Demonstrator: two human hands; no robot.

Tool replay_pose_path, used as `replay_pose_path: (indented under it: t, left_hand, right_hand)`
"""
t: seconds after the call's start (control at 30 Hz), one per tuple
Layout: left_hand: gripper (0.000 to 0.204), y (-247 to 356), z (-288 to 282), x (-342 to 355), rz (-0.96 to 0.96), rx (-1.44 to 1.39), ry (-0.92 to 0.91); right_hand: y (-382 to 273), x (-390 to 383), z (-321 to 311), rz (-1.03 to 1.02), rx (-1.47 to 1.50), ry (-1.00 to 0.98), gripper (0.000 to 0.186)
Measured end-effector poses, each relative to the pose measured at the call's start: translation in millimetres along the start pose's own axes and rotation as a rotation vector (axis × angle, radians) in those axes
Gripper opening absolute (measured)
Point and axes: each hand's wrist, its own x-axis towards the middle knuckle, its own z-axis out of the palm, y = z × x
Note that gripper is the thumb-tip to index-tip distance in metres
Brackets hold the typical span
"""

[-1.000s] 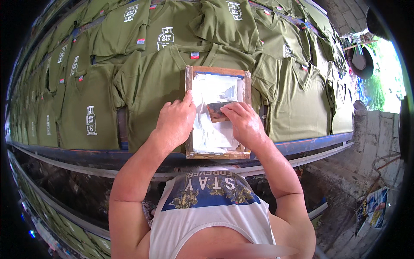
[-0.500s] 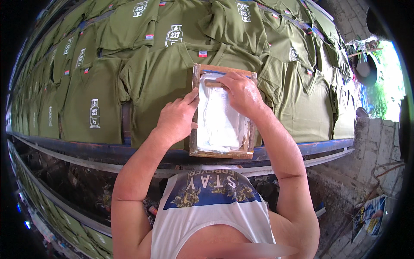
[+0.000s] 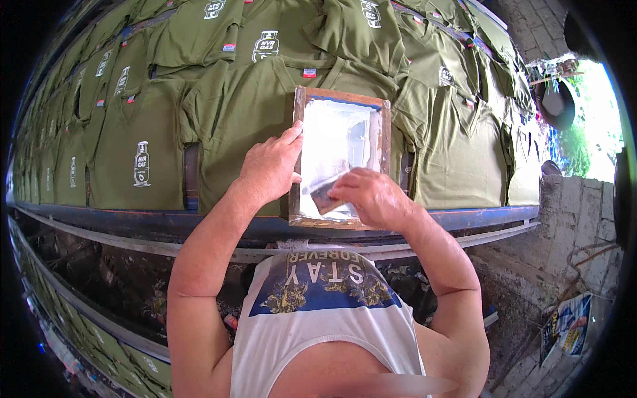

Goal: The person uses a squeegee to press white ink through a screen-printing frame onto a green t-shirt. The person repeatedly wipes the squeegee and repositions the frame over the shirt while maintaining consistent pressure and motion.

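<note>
A wooden screen-printing frame lies on an olive-green T-shirt spread in front of me. White ink coats the mesh inside its wooden border. My left hand grips the frame's left side, fingers along the outer edge and the thumb lower down. Held in my right hand is a squeegee, tilted against the mesh near the frame's close end. The fingers of that hand hide part of the squeegee. Whatever is on the shirt beneath the frame is covered.
Several more olive shirts lie in rows on the long table, many with a white gas-cylinder print. A blue table edge and a pale rail run close to my body. Paved floor and a printed sheet are at the right.
My right hand has drawn the squeegee from the far end of the frame toward the near end. My left hand keeps its hold on the frame's left side.
</note>
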Motion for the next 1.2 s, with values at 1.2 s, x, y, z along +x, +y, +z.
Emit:
replay_pose_path:
  t: [1.2]
  left_hand:
    - [0.077,11,-7,8,0.123,0.23,0.021]
  right_hand:
    - [-11,-41,13,0.12,-0.006,0.202,0.042]
